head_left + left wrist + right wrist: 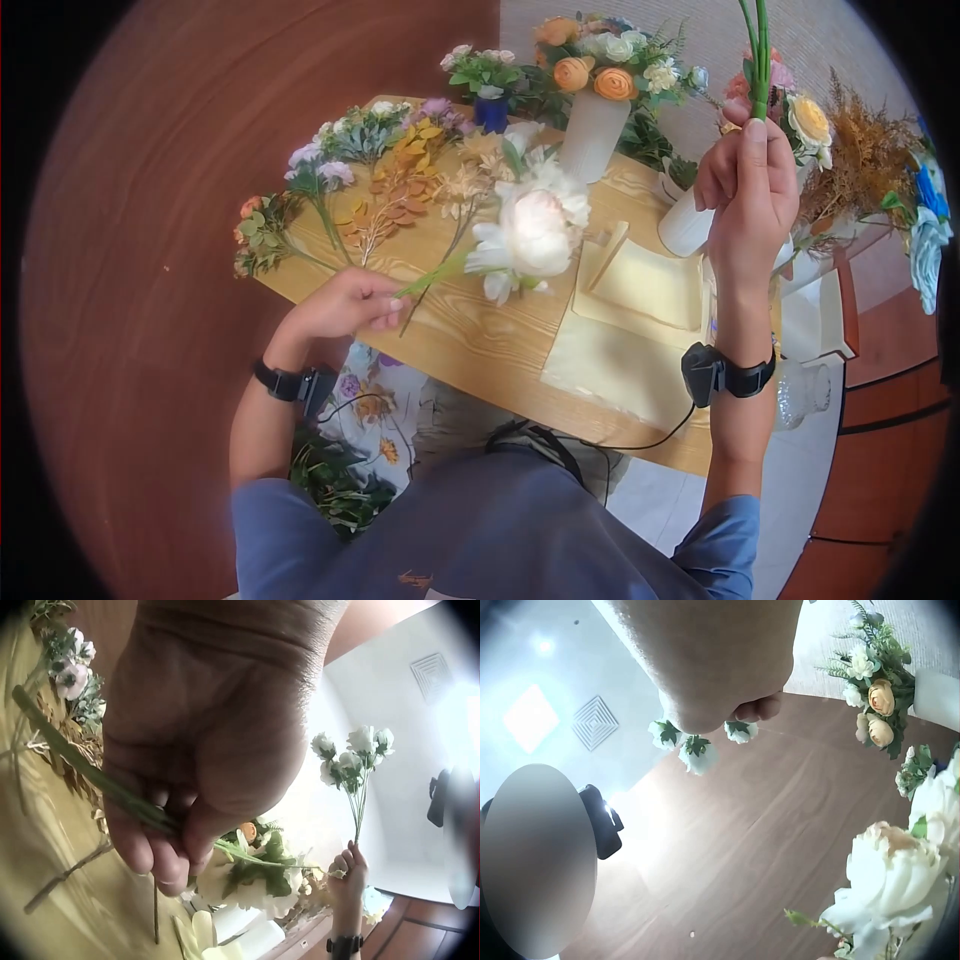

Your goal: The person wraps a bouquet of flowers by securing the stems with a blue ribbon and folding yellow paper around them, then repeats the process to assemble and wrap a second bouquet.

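Observation:
My left hand (350,303) pinches the green stem (82,769) of a big white artificial peony (540,230) between thumb and fingers, the bloom reaching out over the table. Smaller white petals and leaves cluster about that bloom. Raised high at the right, my right hand (755,195) grips the green stems (762,60) of a second bunch. Its heads lie outside the head view, but the left wrist view shows them as several white roses (352,754) spread above the fist. In the right wrist view the white roses (697,755) appear partly behind the hand.
Flower sprays, including brown-orange leaves (400,195), lie along the left of the wooden table (480,345). A white vase (597,135) with orange flowers stands at the back. A pale yellow tray (650,285) sits at the right, a blue pot (491,113) behind.

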`<state>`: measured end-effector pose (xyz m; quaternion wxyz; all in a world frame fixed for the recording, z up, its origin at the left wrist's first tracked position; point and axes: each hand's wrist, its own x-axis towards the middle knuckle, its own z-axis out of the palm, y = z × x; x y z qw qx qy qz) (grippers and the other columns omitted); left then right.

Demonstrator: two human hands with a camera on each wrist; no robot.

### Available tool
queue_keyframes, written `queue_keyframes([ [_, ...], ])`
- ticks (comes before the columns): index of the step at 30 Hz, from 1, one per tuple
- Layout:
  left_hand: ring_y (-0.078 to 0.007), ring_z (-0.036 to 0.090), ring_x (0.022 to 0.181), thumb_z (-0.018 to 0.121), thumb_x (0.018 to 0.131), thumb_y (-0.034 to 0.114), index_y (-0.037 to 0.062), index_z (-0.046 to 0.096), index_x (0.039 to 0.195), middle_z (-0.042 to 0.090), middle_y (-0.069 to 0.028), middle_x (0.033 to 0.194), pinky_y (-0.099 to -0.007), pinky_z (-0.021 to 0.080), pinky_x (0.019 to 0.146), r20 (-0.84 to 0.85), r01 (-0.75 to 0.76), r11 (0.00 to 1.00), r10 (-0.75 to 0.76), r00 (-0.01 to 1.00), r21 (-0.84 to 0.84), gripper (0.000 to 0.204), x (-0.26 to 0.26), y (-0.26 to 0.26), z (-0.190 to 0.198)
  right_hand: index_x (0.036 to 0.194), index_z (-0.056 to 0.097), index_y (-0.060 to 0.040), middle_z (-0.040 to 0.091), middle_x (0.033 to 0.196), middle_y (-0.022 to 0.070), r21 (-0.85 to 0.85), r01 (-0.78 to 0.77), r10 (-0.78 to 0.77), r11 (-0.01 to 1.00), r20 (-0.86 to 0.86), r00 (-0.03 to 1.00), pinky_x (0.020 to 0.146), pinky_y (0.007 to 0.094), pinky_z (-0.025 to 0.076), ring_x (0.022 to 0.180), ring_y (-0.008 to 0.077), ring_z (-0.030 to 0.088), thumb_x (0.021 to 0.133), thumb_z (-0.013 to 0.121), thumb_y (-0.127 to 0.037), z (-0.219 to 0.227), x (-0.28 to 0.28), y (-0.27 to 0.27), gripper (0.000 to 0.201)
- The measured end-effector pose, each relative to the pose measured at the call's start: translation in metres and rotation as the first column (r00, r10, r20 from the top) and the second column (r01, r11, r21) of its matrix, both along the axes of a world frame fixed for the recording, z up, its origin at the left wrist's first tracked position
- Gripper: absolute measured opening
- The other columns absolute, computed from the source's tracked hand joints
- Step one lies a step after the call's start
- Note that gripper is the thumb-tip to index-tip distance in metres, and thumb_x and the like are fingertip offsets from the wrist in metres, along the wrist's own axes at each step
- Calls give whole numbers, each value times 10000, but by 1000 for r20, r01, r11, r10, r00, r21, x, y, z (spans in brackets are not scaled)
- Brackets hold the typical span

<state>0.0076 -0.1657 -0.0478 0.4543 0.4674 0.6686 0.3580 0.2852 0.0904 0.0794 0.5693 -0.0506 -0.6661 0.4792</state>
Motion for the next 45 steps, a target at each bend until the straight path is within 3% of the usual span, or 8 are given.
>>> queue_keyframes([
  [11,-59,556,620,562,948,132,-13,665,991,641,-3,736,-214,471,587,-107,240,970,-235,966,42,183,15,113,-2,1078,534,11,402,621,-25,-12,6,-6,1000,30,1000,442,208,306,496,50,343,1019,439,-227,3,10,-7,263],
  [18,-75,570,613,565,939,133,-17,663,969,644,-19,733,-229,484,586,-163,279,959,-268,950,49,181,29,147,-12,1074,534,13,400,605,-22,-26,54,-52,998,59,997,437,210,305,478,50,335,1019,437,-217,-1,21,-9,255],
  [24,-84,579,564,563,938,129,-26,671,921,641,-30,697,-238,495,553,-125,244,965,-231,965,98,190,40,178,-22,1072,525,15,403,602,-21,-56,49,-46,997,57,997,436,207,304,481,49,338,1019,439,-219,-3,22,-10,256],
  [36,-110,593,521,561,918,112,-34,642,782,617,-48,607,-266,495,505,-126,36,993,-22,992,110,216,73,230,-58,1090,523,-6,413,612,-28,-81,41,-32,996,104,994,432,195,301,490,37,340,1017,443,-224,-17,21,-9,243],
  [38,-174,612,510,593,889,124,-35,653,803,624,-91,602,-318,508,540,-352,24,978,52,934,209,190,74,242,-79,1094,522,-7,415,612,-28,-80,34,-25,996,108,994,432,193,301,490,36,342,1017,445,-220,-21,19,-9,239],
  [39,-174,612,510,593,889,124,-35,653,803,624,-91,602,-318,508,540,-353,21,978,56,934,210,190,77,242,-78,1093,524,-8,418,612,-29,-82,25,-16,996,113,993,432,192,300,489,35,347,1016,445,-216,-23,19,-8,236],
  [41,-279,641,601,651,831,175,-39,661,813,638,-166,662,-381,517,640,-525,0,983,97,846,182,216,85,241,-80,1091,527,-8,422,613,-30,-84,17,-7,996,118,993,432,191,299,489,35,351,1016,446,-212,-25,19,-9,232],
  [45,-352,635,725,697,770,234,-23,675,812,640,-214,740,-411,504,730,-603,24,983,94,792,184,261,87,245,-91,1083,533,-4,424,611,-33,-95,14,0,995,141,990,431,187,296,485,32,354,1016,447,-207,-28,19,-9,230],
])
